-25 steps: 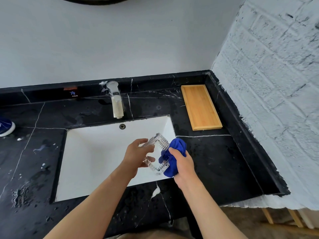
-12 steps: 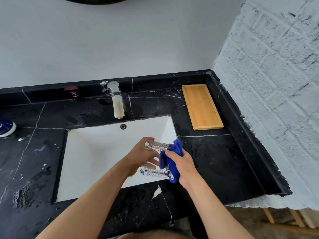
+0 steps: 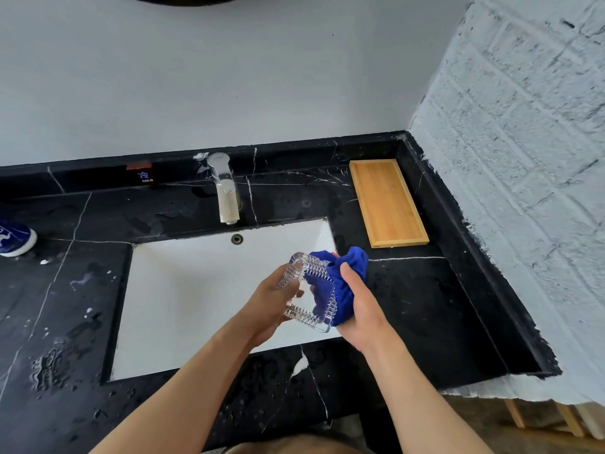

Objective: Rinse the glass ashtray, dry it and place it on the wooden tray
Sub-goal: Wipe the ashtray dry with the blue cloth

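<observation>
Wooden tray (image 3: 388, 203) lies unobstructed beside sink (image 3: 183, 290).

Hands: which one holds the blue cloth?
The right hand holds the blue cloth, pressing it against the glass ashtray; the left hand grips only the ashtray.

The left frame edge cuts off a blue-and-white object (image 3: 14, 239), the blue cloth (image 3: 343, 280) hides the glass ashtray's (image 3: 307, 293) right side, and the right hand's (image 3: 360, 309) fingertips are buried in it.
</observation>
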